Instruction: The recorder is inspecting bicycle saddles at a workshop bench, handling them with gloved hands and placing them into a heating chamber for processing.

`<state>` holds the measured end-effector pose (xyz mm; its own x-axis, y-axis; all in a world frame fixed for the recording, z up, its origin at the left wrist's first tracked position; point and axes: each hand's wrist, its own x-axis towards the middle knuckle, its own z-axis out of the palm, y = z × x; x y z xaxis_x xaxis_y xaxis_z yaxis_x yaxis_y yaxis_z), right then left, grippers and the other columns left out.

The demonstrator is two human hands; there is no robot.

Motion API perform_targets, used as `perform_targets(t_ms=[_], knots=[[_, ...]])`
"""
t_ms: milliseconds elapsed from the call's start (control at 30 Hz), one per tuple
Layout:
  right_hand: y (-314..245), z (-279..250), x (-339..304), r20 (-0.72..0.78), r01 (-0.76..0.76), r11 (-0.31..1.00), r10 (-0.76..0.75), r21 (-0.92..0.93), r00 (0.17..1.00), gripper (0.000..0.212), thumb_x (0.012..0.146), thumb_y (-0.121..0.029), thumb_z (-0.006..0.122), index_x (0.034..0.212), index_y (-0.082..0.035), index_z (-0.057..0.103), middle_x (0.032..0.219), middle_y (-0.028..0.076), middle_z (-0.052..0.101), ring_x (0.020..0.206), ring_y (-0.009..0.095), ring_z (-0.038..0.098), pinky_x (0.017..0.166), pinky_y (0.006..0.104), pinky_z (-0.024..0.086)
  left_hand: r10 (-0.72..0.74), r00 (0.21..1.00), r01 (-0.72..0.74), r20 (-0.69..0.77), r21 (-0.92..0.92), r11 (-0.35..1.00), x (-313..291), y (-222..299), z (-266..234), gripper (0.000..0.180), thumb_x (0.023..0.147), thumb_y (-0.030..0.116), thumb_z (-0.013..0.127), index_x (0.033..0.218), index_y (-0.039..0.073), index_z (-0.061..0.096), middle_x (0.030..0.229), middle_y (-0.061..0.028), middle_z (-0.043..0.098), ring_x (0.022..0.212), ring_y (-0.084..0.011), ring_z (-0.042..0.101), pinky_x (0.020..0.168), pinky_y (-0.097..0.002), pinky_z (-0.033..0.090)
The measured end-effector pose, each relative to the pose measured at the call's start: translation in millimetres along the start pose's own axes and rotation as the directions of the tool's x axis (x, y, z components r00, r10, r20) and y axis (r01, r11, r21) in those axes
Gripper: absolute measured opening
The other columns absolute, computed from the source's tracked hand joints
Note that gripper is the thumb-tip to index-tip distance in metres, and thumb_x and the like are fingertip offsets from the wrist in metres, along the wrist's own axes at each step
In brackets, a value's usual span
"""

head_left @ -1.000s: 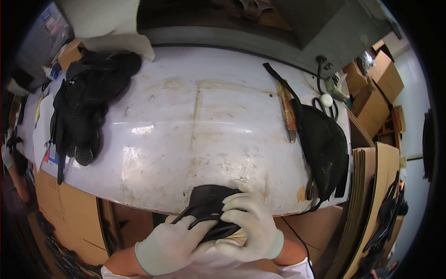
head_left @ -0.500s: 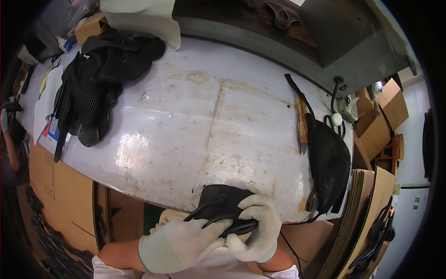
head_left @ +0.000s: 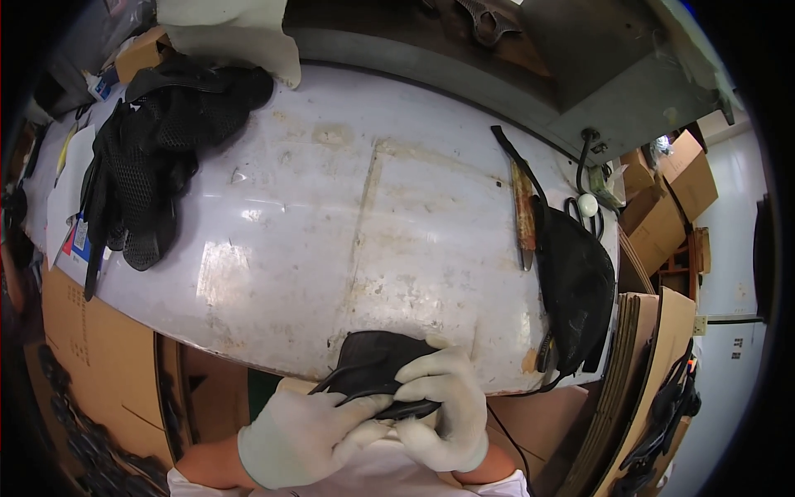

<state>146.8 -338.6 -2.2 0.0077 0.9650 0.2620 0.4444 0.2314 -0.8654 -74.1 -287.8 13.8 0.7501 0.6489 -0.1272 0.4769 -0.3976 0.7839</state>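
Observation:
Close to the table's front edge, both my gloved hands grip a black, flexible piece (head_left: 377, 354) with thick rolled edges; its exact kind does not show. My left hand (head_left: 298, 439), in a white glove, closes on its near-left edge, with the thumb side over the rim. Curled around the right side, my right hand (head_left: 451, 406) presses its fingers on the top face, and the thumb sits underneath near the left fingertips. The fingers hide part of the near edge.
A heap of black mesh pieces (head_left: 145, 157) lies at the table's left. On the right are a black pouch with straps (head_left: 577, 290) and a rusty-looking flat tool (head_left: 523, 211). A grey metal housing (head_left: 613, 99) borders the far side; cardboard boxes (head_left: 675, 195) stand beyond it.
The whole scene has shifted slightly left in view as the head turned. Both hands keep their hold on the black piece, with the right fingers moved a little across it.

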Motion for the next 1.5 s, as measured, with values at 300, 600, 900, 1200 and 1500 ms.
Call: perform_targets(t_ms=[300, 600, 900, 1200, 1500], knots=[[23, -1, -10, 0.102, -0.01, 0.976, -0.012, 0.219, 0.995, 0.027, 0.091, -0.028, 0.074, 0.096, -0.001, 0.073, 0.1, 0.016, 0.075, 0.093, 0.029, 0.067, 0.094, 0.0489, 0.049, 0.087, 0.995, -0.087, -0.049, 0.001, 0.996, 5, 1, -5, 0.038, 0.095, 0.037, 0.076, 0.115, 0.005, 0.075, 0.077, -0.0128, 0.071, 0.06, -0.029, 0.069, 0.053, -0.0364, 0.054], [19, -13, -3, 0.091, 0.006, 0.991, -0.019, 0.136, 0.996, 0.043, 0.063, -0.018, 0.1, 0.094, -0.001, 0.075, 0.096, 0.015, 0.077, 0.088, 0.028, 0.072, 0.085, 0.0411, 0.052, 0.098, 0.992, -0.102, 0.086, 0.052, 0.993, 15, 4, -10, 0.043, 0.093, 0.041, 0.077, 0.118, 0.006, 0.073, 0.074, -0.0106, 0.067, 0.058, -0.0277, 0.067, 0.05, -0.0369, 0.053], [16, -14, 2, 0.135, -0.01, 0.982, -0.016, 0.191, 0.991, 0.043, 0.064, -0.018, 0.1, 0.094, 0.0, 0.075, 0.095, 0.015, 0.078, 0.089, 0.028, 0.075, 0.085, 0.0409, 0.056, -0.159, 0.985, 0.127, 0.067, 0.347, 0.929, 0, 23, 9, 0.045, 0.094, 0.041, 0.075, 0.123, 0.007, 0.071, 0.083, -0.0166, 0.068, 0.063, -0.0318, 0.069, 0.053, -0.0402, 0.055], [31, 15, -25, 0.109, -0.184, 0.753, 0.149, 0.631, 0.983, 0.063, 0.097, -0.052, 0.069, 0.098, 0.012, 0.072, 0.097, 0.022, 0.076, 0.089, 0.033, 0.076, 0.081, 0.0413, 0.061, -0.059, 0.998, -0.011, -0.022, -0.985, 0.171, -19, -39, 45, 0.036, 0.087, 0.009, 0.076, 0.112, -0.015, 0.066, 0.067, -0.0097, 0.065, 0.054, -0.0134, 0.061, 0.051, -0.0282, 0.047], [31, 1, -16, 0.096, 0.167, 0.866, -0.238, 0.471, 0.967, 0.021, 0.083, -0.013, 0.082, 0.09, 0.005, 0.074, 0.086, 0.017, 0.076, 0.078, 0.035, 0.076, 0.071, 0.0417, 0.063, 0.086, 0.938, -0.341, -0.335, -0.855, 0.39, -1, -42, 25, 0.055, 0.075, 0.022, 0.097, 0.118, -0.002, 0.073, 0.111, -0.0225, 0.072, 0.106, -0.0347, 0.072, 0.088, -0.0435, 0.057]])
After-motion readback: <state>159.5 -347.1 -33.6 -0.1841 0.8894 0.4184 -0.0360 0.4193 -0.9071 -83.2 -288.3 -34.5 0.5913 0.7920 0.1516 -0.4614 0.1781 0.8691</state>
